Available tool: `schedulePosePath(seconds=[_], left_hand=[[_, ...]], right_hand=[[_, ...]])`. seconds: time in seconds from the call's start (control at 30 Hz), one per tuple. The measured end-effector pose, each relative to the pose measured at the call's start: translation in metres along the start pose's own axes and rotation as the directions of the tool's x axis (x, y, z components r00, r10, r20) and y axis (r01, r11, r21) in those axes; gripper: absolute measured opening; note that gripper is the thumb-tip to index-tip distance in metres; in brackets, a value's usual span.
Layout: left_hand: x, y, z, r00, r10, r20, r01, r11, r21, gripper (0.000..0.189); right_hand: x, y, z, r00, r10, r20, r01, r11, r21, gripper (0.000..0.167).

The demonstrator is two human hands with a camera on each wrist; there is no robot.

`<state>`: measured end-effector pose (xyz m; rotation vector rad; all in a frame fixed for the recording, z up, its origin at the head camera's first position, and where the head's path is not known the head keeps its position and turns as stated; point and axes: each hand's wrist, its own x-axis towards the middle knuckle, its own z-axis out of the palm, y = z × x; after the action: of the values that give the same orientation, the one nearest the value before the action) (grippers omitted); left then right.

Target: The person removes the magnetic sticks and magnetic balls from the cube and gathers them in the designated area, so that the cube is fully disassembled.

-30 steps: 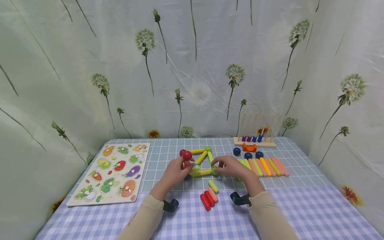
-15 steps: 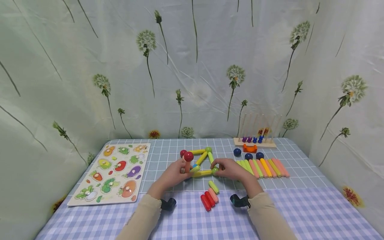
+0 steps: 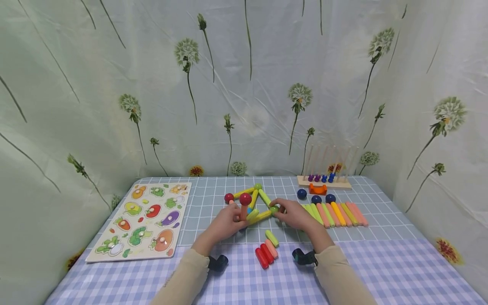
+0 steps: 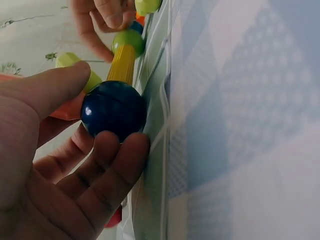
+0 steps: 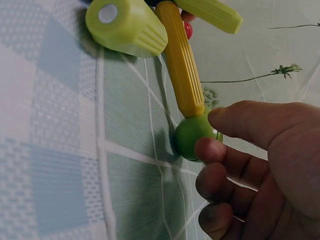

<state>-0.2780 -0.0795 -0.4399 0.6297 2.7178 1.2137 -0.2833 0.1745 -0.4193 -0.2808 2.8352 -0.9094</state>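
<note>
A toy frame of balls and ribbed sticks lies on the table. My left hand (image 3: 225, 222) grips its dark blue ball (image 4: 114, 110) between thumb and fingers. From that corner rise a pink stick (image 3: 243, 212) topped by a red ball (image 3: 245, 199) and a tilted light green stick (image 3: 253, 214). A yellow stick (image 5: 182, 60) runs from the blue ball to a green ball (image 5: 192, 137), which my right hand (image 3: 293, 214) pinches with thumb and index finger. Another green ball (image 3: 258, 186) marks the far corner; a second red ball (image 3: 229, 198) sits at the left.
Nearer me lie loose sticks, red (image 3: 261, 258), pink (image 3: 271, 248) and light green (image 3: 272, 238). At right, a row of sticks (image 3: 335, 214) lies below dark blue balls (image 3: 316, 199), an orange curved piece (image 3: 318, 189) and a pegged bead rack (image 3: 324, 183). A vegetable puzzle board (image 3: 152, 224) lies left.
The frame has turned counterclockwise: its far green ball went left, its right one slightly away from me. My left hand moved a little right; my right hand closed onto the green ball.
</note>
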Motion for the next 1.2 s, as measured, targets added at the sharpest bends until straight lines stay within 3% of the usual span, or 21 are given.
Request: schedulePosePath(seconds=[0.2,0.37,0.57,0.7,0.93,1.2], left_hand=[[0.002,0.002,0.005,0.999,0.045,-0.014,-0.045,0.999,0.027,0.01],[0.001,0.01,0.013,1.0,0.012,-0.029,-0.012,1.0,-0.007,0.016],[0.0,0.018,0.019,0.998,-0.023,-0.057,0.024,1.0,0.019,0.02],[-0.001,0.02,0.019,0.998,-0.03,-0.058,0.031,0.999,0.01,0.02],[0.0,0.02,0.017,0.998,0.009,-0.065,-0.007,0.999,0.036,0.018],[-0.001,0.018,0.017,0.999,0.0,-0.05,0.0,1.0,0.006,0.019]], right_hand=[[0.001,0.001,0.003,0.999,-0.041,0.004,0.04,0.999,0.014,0.044],[0.0,-0.003,0.004,0.998,-0.068,0.017,0.068,0.997,0.032,0.049],[-0.002,-0.007,0.005,0.997,-0.068,0.033,0.066,0.996,0.056,0.05],[-0.003,-0.011,0.004,0.994,-0.108,0.032,0.106,0.993,0.05,0.047],[-0.005,-0.024,-0.002,0.973,-0.229,0.011,0.227,0.97,0.084,0.03],[-0.008,-0.027,-0.002,0.976,-0.206,0.068,0.199,0.975,0.098,0.017]])
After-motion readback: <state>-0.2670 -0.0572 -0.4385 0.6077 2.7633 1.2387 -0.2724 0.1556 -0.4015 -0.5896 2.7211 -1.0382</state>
